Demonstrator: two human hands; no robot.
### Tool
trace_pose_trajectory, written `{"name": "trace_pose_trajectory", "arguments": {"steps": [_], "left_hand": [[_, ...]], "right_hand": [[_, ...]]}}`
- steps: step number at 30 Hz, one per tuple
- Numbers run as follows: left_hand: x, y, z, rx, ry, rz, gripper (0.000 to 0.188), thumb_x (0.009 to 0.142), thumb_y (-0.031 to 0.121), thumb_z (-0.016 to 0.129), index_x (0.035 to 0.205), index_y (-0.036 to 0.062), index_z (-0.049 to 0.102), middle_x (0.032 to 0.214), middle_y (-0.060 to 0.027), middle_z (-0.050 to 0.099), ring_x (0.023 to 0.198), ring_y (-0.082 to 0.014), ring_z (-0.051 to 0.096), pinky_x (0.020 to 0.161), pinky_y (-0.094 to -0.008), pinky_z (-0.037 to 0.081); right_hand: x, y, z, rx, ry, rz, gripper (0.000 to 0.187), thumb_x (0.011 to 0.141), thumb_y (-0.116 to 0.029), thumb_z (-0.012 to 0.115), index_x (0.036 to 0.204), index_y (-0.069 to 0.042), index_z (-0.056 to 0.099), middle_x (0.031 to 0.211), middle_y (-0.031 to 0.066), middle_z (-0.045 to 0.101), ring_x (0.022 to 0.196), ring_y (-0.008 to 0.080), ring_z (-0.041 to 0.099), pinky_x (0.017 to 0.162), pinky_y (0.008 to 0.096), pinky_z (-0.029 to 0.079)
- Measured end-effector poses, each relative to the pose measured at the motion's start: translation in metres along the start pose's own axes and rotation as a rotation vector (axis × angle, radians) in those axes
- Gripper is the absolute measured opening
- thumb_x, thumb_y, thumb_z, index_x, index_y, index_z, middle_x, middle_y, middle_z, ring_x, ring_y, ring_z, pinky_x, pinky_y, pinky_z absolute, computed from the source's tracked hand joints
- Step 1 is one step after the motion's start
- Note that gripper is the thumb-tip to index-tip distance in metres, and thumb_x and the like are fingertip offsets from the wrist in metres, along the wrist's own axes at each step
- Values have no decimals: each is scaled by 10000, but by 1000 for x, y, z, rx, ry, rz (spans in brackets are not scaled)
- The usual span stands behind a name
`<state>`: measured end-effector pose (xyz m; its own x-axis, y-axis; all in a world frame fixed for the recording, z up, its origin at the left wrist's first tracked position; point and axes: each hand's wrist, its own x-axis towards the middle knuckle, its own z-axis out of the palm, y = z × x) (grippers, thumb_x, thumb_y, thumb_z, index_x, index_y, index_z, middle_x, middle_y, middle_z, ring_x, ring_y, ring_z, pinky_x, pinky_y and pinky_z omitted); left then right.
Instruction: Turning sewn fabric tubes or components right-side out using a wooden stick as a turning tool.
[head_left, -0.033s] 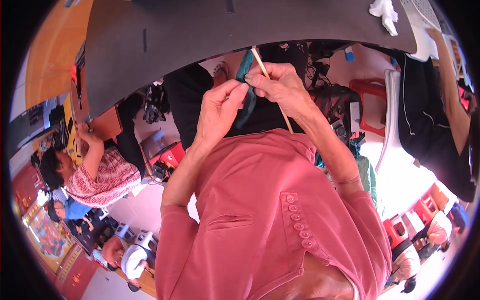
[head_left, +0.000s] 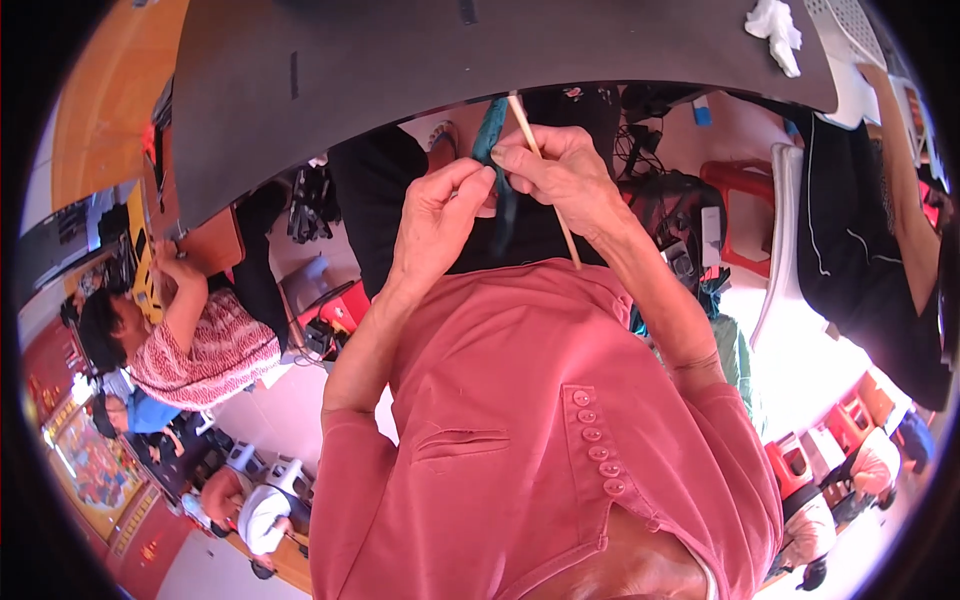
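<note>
In front of my lap, just past the near edge of the table, my left hand and my right hand come together in a pinch. Between them is a narrow teal strip that looks like knitted yarn or cloth. Its upper part points to the table edge, and a blurred tail dangles below the fingers. A thin pale wooden stick runs slantwise past my right hand, partly covered by its fingers. Both sets of fingertips are closed on the strip; the exact grip on the stick is hidden.
A dark table spans the top, bearing crumpled white tissue. A red stool stands at the right beside cables and a dark bag. At left, a person in a patterned top sits; another person's arm is at far right.
The teal strip's hanging tail has swung slightly to the right, and the stick's lower end has shifted a little left. Both hands stay nearly in place.
</note>
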<state>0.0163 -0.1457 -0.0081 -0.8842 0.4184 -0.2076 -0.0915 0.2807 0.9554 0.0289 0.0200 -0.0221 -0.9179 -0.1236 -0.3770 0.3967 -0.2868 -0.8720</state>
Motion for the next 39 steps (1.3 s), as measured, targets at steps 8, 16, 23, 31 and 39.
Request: {"name": "trace_pose_trajectory", "arguments": {"steps": [8,16,23,31,39], "left_hand": [[-4,0,-2,-60,93,-92,216,892,140,534,738,0,590,622,-8,561,599,-58,518,585,-218,442],[3,-18,-10,-447,161,-195,149,851,75,529,730,19,596,601,10,519,575,-53,478,537,-216,403],[9,-31,-20,-408,173,-134,156,852,72,516,722,21,588,613,6,522,552,-49,473,512,-214,401],[5,-31,-31,-136,237,-20,144,843,49,509,715,-11,536,599,2,489,528,-46,468,489,-217,388],[1,-45,-46,25,342,98,58,791,8,533,754,-36,530,600,-45,468,540,-77,447,504,-240,378]], "right_hand": [[8,6,19,102,70,40,103,854,-109,624,817,-21,661,596,-25,510,485,14,384,401,176,234],[16,16,22,294,141,152,81,844,-66,612,781,-16,616,647,-9,523,484,19,397,394,171,232],[9,27,26,330,-26,25,171,931,-158,525,1020,-16,561,810,-4,512,648,41,447,486,172,327],[-5,31,33,30,-41,-140,259,996,-176,405,1128,-24,568,722,-3,506,578,34,433,493,187,366],[-9,28,38,-110,-143,106,250,989,-162,412,1065,-42,618,685,-17,483,525,25,373,441,168,322]]}}
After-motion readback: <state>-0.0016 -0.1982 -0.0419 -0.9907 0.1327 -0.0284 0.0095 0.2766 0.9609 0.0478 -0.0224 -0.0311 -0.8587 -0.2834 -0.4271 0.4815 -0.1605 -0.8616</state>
